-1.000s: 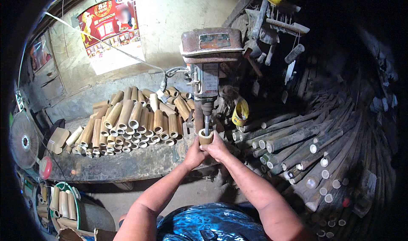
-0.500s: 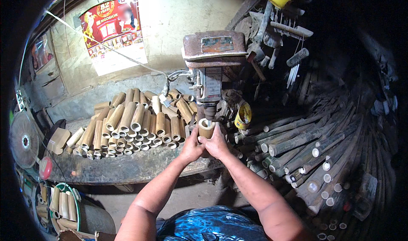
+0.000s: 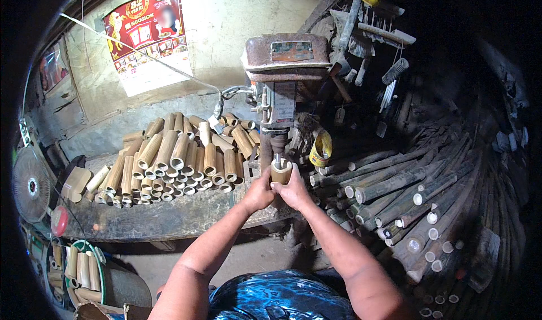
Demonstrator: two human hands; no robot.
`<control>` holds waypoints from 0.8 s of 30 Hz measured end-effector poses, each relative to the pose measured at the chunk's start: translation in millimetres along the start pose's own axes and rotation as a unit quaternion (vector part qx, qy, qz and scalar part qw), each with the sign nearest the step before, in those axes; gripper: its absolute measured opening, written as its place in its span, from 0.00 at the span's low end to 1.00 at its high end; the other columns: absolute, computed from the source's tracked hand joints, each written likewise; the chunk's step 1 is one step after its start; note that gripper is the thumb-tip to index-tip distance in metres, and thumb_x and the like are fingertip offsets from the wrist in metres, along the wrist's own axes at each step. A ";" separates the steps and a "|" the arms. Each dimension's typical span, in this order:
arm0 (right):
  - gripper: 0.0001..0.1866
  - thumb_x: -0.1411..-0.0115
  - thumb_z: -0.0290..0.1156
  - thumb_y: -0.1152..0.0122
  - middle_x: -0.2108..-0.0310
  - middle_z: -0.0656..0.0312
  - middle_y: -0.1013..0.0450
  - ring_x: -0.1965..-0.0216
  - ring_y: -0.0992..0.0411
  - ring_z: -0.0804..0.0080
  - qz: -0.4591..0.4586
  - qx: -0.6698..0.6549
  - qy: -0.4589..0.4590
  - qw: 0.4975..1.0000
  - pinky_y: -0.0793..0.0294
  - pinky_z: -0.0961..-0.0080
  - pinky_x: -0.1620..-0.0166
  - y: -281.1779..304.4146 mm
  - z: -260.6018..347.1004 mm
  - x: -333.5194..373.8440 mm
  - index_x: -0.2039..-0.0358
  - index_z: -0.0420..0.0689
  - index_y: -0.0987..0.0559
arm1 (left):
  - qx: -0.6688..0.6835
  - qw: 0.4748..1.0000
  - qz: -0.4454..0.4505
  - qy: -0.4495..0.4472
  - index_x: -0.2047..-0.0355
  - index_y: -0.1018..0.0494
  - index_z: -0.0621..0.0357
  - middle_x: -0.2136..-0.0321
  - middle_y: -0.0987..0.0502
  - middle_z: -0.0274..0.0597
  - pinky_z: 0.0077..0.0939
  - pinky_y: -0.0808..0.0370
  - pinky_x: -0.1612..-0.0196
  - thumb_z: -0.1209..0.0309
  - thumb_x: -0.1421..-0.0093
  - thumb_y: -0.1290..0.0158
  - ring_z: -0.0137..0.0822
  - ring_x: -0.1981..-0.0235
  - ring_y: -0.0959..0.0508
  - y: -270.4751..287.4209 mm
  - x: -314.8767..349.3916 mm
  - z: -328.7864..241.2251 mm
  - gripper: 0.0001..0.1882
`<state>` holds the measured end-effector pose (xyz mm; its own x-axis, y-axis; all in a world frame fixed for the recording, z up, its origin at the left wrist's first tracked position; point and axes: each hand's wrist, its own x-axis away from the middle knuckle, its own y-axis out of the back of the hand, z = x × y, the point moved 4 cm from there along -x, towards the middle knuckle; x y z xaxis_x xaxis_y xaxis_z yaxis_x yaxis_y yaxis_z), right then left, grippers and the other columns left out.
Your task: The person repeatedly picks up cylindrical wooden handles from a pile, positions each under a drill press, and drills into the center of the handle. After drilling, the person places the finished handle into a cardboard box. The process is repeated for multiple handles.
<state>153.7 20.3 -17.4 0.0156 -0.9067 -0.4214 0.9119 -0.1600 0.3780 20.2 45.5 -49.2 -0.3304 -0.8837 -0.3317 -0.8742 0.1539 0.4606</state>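
A short bamboo tube (image 3: 280, 175) stands upright under the chuck of a rusty drill press (image 3: 286, 60). My left hand (image 3: 260, 191) grips it from the left and my right hand (image 3: 293, 190) from the right, thumbs meeting at its near side. The metal bit (image 3: 278, 160) hangs from the chuck and reaches into the tube's open top. How deep the bit goes is hidden by the tube wall. Left of my hands, a stack of cut bamboo tubes (image 3: 179, 153) lies on the wooden bench (image 3: 169, 215).
Long bamboo poles (image 3: 389, 190) are piled on the right. A yellow container (image 3: 321, 149) hangs beside the press. At the left stand a fan (image 3: 35, 184) and a bucket (image 3: 121, 275) holding bamboo pieces. A cable (image 3: 147, 53) runs across the wall to the press.
The tube and both hands sit lower relative to the chuck, showing more of the bit above the rim. My hands keep their hold. The whole view has shifted slightly.
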 end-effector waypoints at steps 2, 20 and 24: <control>0.36 0.50 0.28 0.32 0.52 0.43 0.28 0.49 0.28 0.46 -0.007 0.022 0.000 1.000 0.28 0.57 0.48 -1.3 1.1 8.9 0.44 0.39 0.40 | -0.017 1.000 0.006 -0.011 0.37 0.43 0.60 0.45 0.28 0.56 0.34 0.32 0.41 0.79 0.44 0.46 0.44 0.43 0.28 0.0 3.5 2.2 0.33; 0.36 0.52 0.33 0.29 0.56 0.36 0.29 0.52 0.28 0.39 -0.026 0.046 0.033 0.998 0.28 0.53 0.50 -12.3 27.2 -28.1 0.50 0.32 0.40 | 0.136 0.988 0.011 -0.069 0.36 0.44 0.63 0.43 0.31 0.47 0.30 0.36 0.38 0.83 0.42 0.49 0.35 0.42 0.32 31.9 -15.9 -11.4 0.33; 0.37 0.52 0.34 0.28 0.55 0.39 0.29 0.51 0.28 0.44 0.000 0.015 0.001 1.000 0.28 0.55 0.50 -0.8 26.3 -31.7 0.49 0.35 0.40 | 0.158 0.986 0.021 -0.051 0.36 0.44 0.63 0.43 0.31 0.45 0.30 0.36 0.38 0.81 0.41 0.46 0.35 0.42 0.32 24.9 -22.6 -15.8 0.33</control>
<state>141.6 38.8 17.4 0.0157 -0.9057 -0.4237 0.8995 -0.1722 0.4015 11.6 62.3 -17.2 -0.3887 -0.8269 -0.4063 -0.9208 0.3339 0.2015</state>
